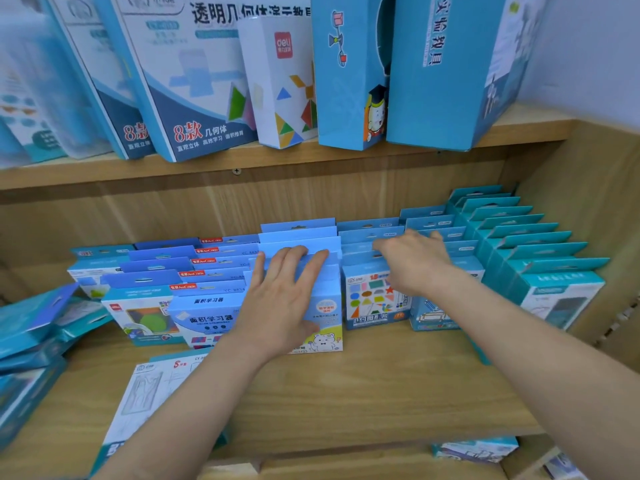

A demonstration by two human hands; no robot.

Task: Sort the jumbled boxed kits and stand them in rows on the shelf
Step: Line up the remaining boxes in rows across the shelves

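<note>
We read the 2 hands as flat, gripping nothing: left hand on the bear-box row, right hand on the shapes-box row just right of it. Rows run front-to-back.

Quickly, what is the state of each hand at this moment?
Left hand: open, fingers flat on the bear box row.
Right hand: open, fingers touching the shapes box row; slightly blurred.

Head camera is looking forward and down from close range, taking in the wooden middle shelf dead centre, the upper shelf crowding the top of frame, the wide-angle lens bending the edges.
</note>
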